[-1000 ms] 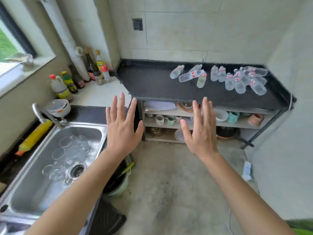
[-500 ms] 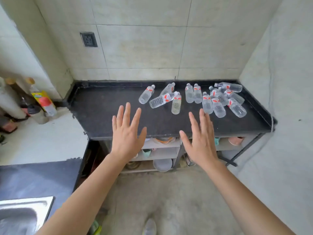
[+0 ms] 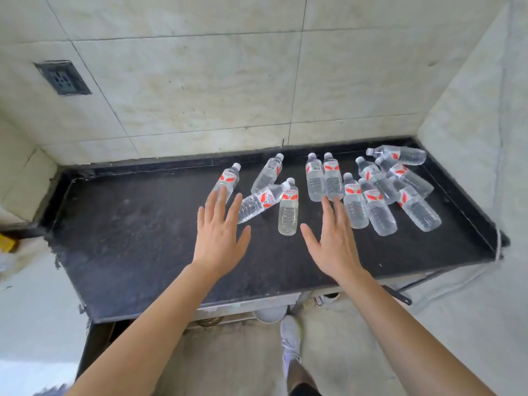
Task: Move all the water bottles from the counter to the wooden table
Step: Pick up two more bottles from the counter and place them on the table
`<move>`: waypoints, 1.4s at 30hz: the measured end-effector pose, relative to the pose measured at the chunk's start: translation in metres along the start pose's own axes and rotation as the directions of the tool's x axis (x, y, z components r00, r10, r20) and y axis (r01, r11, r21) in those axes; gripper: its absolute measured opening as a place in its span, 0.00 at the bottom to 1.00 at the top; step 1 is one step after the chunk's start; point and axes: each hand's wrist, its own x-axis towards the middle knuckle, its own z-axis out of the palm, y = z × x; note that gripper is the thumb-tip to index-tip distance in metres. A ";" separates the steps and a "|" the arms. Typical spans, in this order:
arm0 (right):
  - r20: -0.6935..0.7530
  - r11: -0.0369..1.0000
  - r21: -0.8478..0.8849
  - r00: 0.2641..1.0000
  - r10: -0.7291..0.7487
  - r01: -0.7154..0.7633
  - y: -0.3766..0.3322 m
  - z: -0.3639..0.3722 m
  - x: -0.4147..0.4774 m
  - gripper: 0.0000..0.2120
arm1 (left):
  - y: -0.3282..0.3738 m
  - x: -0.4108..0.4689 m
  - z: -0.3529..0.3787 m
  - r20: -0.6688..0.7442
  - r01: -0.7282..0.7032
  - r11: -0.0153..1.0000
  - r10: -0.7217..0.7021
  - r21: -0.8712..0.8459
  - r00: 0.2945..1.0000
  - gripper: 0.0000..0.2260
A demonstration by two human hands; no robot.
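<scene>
Several clear water bottles with red-and-white labels lie on the black counter (image 3: 128, 224). A loose group lies in the middle, among them one bottle (image 3: 288, 210) pointing toward me and another (image 3: 228, 180) at the far left. A denser pile (image 3: 380, 192) lies at the right end. My left hand (image 3: 220, 232) hovers with straight, spread fingers, its fingertips over the leftmost bottle. My right hand (image 3: 333, 241) is also spread flat, fingertips just short of two side-by-side bottles (image 3: 324, 178). Neither hand holds anything. The wooden table is not in view.
Tiled walls close the counter at the back and right; a dark socket (image 3: 63, 78) sits on the back wall. A shelf with dishes shows under the counter's front edge. My foot in a white shoe (image 3: 290, 338) stands on the concrete floor below.
I have stepped from the sink side toward the counter; it now fills the view. Both open hands have moved forward over the counter to the nearest bottles.
</scene>
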 end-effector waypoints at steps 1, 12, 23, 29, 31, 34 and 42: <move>0.037 0.999 0.028 0.999 0.025 -0.026 0.007 0.010 0.019 0.38 | -0.003 0.016 0.012 0.016 0.006 1.000 -0.006 0.012 1.000 0.31; 0.591 0.935 0.081 0.772 0.233 -0.344 0.065 0.096 0.183 0.40 | -0.009 0.165 0.136 0.384 0.150 0.982 -0.183 0.115 0.905 0.37; 0.623 0.869 0.014 0.684 0.379 -0.494 0.086 0.170 0.218 0.47 | -0.029 0.190 0.205 0.503 0.260 0.957 -0.291 0.132 0.814 0.40; 0.617 0.796 0.135 0.679 0.398 -0.589 0.085 0.151 0.213 0.42 | -0.025 0.172 0.153 0.349 0.662 0.701 -0.570 -0.264 0.743 0.39; 0.571 0.829 0.214 0.755 0.322 -0.516 0.068 0.139 0.211 0.43 | -0.026 0.164 0.124 0.289 0.723 0.556 -0.672 -0.410 0.681 0.38; 0.508 0.858 0.359 0.848 0.150 -0.367 0.020 0.122 0.213 0.42 | -0.036 0.143 0.076 0.164 0.690 0.438 -0.765 -0.577 0.623 0.34; 0.318 0.736 0.665 0.846 -0.428 0.123 -0.160 0.090 0.164 0.39 | -0.065 0.009 -0.067 -0.186 0.604 0.398 -0.905 -0.691 0.384 0.33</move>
